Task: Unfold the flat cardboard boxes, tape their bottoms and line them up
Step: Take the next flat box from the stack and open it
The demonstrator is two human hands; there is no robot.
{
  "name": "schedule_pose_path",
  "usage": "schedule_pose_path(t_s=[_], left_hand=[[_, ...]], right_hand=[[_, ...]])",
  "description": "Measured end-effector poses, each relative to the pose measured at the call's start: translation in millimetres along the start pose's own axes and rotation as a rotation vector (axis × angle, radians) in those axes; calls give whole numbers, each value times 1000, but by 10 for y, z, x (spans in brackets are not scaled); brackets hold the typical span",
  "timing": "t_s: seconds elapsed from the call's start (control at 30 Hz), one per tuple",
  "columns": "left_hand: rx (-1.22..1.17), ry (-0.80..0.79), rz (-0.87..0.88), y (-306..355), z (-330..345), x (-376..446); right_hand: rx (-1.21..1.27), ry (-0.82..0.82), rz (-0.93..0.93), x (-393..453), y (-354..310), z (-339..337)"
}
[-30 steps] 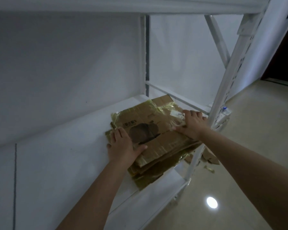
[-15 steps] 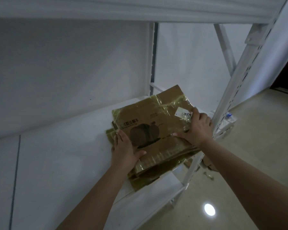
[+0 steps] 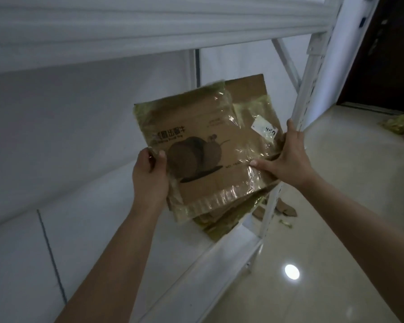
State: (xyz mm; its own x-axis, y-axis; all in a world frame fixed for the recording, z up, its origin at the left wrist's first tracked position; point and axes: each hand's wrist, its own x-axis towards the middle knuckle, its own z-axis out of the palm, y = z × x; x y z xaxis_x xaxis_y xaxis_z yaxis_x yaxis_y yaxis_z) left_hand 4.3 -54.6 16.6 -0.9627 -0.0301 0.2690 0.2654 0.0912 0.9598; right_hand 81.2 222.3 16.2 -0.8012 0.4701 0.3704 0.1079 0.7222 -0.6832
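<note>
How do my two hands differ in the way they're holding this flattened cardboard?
The left hand grips the flat cardboard boxes at their left edge, thumb curled over the printed face. The right hand holds the right edge, thumb stretched out flat across the front. The right hand sits slightly higher. Both grip the same bundle.

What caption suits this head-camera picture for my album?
Both hands, left hand and right hand, grip a stack of flattened cardboard boxes above a white shelf.

Brown flattened cardboard boxes (image 3: 210, 145) with dark round print and yellowish tape; white shelf (image 3: 103, 229).
</note>
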Motion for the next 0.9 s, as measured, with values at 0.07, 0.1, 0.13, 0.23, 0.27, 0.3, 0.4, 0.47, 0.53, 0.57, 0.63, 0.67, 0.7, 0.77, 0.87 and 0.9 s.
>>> schedule_pose_path(t_s=[0.07,0.1,0.13,0.23,0.27,0.3,0.4,0.47,0.53,0.57,0.63,0.67,0.7,0.77,0.87,0.9], left_hand=[[-38,-9,-53,6,-292,-15],[-38,-19,-74,-1,-458,-40],[-26,-39,-84,-12,-633,-79],[20,-128,-68,-74,-1168,-265],[46,-165,-46,-99,-1330,-336],[77,-201,-17,-125,-1474,-406],[133,-270,33,-178,-1852,-637],[145,-306,37,-192,-2076,-791],[134,-329,46,-193,-2299,-966],[114,-332,46,-183,-2412,-1063],[68,-332,49,-144,-2646,-1276],[52,-337,61,-110,-2764,-1396],[35,-347,73,-76,-2876,-1523],[-1,-355,73,-18,-3084,-1800],[-50,-321,-7,75,-3377,-2261],[-76,-307,-54,97,-3476,-2405]], right_hand=[[146,-34,62,-285,-174,77],[213,-33,103,-449,-258,140],[260,-24,145,-609,-330,218],[353,15,251,-1083,-526,474],[398,16,274,-1255,-596,550],[432,9,292,-1425,-671,618],[474,9,345,-1921,-918,721],[510,35,384,-2187,-1067,721],[559,36,396,-2385,-1210,694],[582,29,394,-2463,-1280,683],[613,18,380,-2628,-1433,683],[623,10,372,-2732,-1513,692],[636,-4,365,-2854,-1584,709],[655,-46,366,-3147,-1713,736],[700,-76,383,-3629,-1835,710],[719,-88,387,-3764,-1855,692]])
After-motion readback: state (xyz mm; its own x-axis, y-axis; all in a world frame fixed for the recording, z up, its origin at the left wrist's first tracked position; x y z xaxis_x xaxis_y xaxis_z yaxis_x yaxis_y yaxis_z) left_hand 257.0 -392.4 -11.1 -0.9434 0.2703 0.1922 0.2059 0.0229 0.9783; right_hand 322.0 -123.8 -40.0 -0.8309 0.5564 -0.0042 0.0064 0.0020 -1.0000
